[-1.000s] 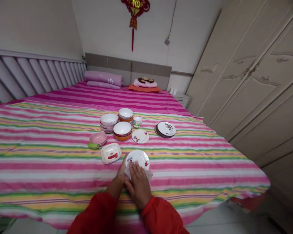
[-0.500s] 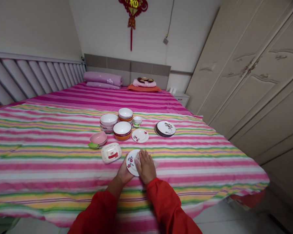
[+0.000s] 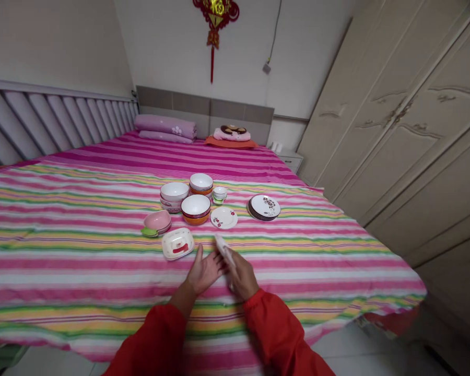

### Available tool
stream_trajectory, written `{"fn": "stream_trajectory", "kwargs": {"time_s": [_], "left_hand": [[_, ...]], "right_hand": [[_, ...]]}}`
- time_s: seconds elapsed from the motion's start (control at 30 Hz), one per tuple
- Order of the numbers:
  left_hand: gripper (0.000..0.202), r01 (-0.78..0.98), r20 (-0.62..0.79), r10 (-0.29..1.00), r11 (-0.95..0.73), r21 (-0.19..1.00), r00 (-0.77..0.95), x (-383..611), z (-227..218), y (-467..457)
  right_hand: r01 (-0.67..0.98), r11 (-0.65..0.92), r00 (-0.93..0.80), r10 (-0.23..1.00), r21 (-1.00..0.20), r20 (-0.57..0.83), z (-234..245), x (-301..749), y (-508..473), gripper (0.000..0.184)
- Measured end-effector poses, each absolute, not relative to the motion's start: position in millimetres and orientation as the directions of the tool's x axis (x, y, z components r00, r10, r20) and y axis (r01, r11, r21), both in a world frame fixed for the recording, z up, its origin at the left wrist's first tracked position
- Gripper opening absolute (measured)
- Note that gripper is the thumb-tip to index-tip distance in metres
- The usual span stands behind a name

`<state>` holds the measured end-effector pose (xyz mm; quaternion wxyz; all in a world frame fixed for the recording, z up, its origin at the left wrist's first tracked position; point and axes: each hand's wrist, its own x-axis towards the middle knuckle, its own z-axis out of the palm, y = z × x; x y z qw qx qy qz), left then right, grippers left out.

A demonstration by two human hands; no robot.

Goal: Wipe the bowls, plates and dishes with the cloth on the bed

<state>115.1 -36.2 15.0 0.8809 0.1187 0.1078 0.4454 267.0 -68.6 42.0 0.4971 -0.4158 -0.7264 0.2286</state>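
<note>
The left hand (image 3: 206,271) was open with its fingers spread, holding nothing, and sat just beside a white flat item (image 3: 224,255). The right hand (image 3: 242,278) was closed around the lower part of that item, with a red sleeve (image 3: 274,326) at its wrist. The item was held up above the striped bedspread (image 3: 82,282), edge-on, between the two hands. Its long axis ran from the right hand up and to the left, so its tip pointed away from the person. It was too blurred to tell whether it was a folded cloth or a plate.

Farther off, from left to right, lay one pink dish (image 3: 157,220) with a green piece (image 3: 149,232) under its edge and one white square dish (image 3: 177,244) with a red picture. Next came three stacks of bowls: white (image 3: 174,191), white and orange (image 3: 196,208), and white and orange (image 3: 201,183). After those were one small stack of little dishes (image 3: 219,194), one flowered saucer (image 3: 224,218) and one stack of plates (image 3: 263,207).
</note>
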Motion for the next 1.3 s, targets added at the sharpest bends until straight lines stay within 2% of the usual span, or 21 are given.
{"fn": "stream_trajectory", "kwargs": {"time_s": [0.07, 0.1, 0.13, 0.2, 0.23, 0.3, 0.43, 0.53, 0.63, 0.7, 0.77, 0.8, 0.87, 0.93, 1.0, 1.07, 1.17, 1.3], "left_hand": [[0.061, -0.745, -0.085, 0.797, 0.592, 0.308, 0.598, 114, 13, -35], [0.06, -0.742, -0.09, 0.795, 0.594, 0.311, 0.599, 114, 11, -34], [0.058, -0.74, -0.095, 0.796, 0.593, 0.316, 0.597, 115, 10, -34], [0.054, -0.743, -0.09, 0.806, 0.577, 0.339, 0.585, 117, 9, -34], [0.051, -0.749, -0.084, 0.816, 0.561, 0.353, 0.571, 119, 8, -33], [0.045, -0.757, -0.099, 0.835, 0.535, 0.375, 0.541, 122, 8, -33], [0.044, -0.751, -0.182, 0.84, 0.539, 0.381, 0.511, 124, 7, -32], [0.047, -0.75, -0.198, 0.843, 0.536, 0.387, 0.5, 122, 6, -31], [0.049, -0.717, -0.189, 0.814, 0.576, 0.393, 0.55, 123, 8, -32], [0.05, -0.699, -0.146, 0.789, 0.6, 0.39, 0.596, 125, 12, -33], [0.05, -0.706, -0.08, 0.781, 0.598, 0.38, 0.619, 128, 17, -34], [0.05, -0.714, -0.054, 0.782, 0.592, 0.374, 0.621, 129, 19, -34], [0.048, -0.734, -0.034, 0.794, 0.577, 0.357, 0.607, 131, 19, -34], [0.046, -0.757, -0.058, 0.814, 0.56, 0.337, 0.577, 131, 16, -33], [0.045, -0.779, -0.106, 0.836, 0.541, 0.316, 0.538, 129, 9, -30], [0.044, -0.794, -0.155, 0.85, 0.526, 0.305, 0.503, 127, 3, -29], [0.044, -0.795, -0.189, 0.851, 0.525, 0.303, 0.489, 122, -1, -29], [0.048, -0.724, -0.217, 0.796, 0.604, 0.331, 0.565, 120, 6, -33]], "right_hand": [[0.127, 0.36, 0.081, 0.925, -0.924, 0.371, 54, 273, -66, 0.037], [-0.02, 0.266, 0.172, 0.951, -0.964, 0.258, 58, 277, -64, 0.039], [-0.17, 0.185, 0.227, 0.963, -0.968, 0.144, 61, 280, -63, 0.042], [-0.434, 0.074, 0.242, 0.97, -0.898, -0.037, 62, 285, -61, 0.049], [-0.524, 0.038, 0.217, 0.972, -0.851, -0.091, 61, 286, -61, 0.051], [-0.594, -0.02, 0.152, 0.979, -0.805, -0.137, 55, 285, -63, 0.053], [-0.461, -0.12, 0.127, 0.972, -0.879, -0.199, 43, 280, -63, 0.048], [-0.427, -0.036, 0.323, 0.927, -0.904, -0.189, 43, 285, -52, 0.047], [-0.296, 0.116, 0.505, 0.861, -0.948, -0.052, 50, 293, -38, 0.046], [-0.061, 0.173, 0.51, 0.852, -0.983, 0.118, 55, 293, -30, 0.046], [0.232, 0.216, 0.393, 0.871, -0.949, 0.294, 57, 283, -27, 0.046], [0.375, 0.242, 0.291, 0.886, -0.895, 0.361, 57, 276, -26, 0.045], [0.606, 0.297, 0.077, 0.901, -0.738, 0.427, 54, 257, -28, 0.043], [0.756, 0.325, -0.061, 0.899, -0.568, 0.434, 50, 237, -31, 0.039], [0.829, 0.344, -0.142, 0.892, -0.44, 0.429, 45, 221, -35, 0.037], [0.84, 0.387, -0.217, 0.881, -0.379, 0.42, 41, 213, -42, 0.038], [0.819, 0.457, -0.297, 0.855, -0.347, 0.425, 34, 214, -57, 0.042], [0.775, 0.552, -0.394, 0.803, -0.308, 0.447, 19, 237, -85, 0.048]]}}
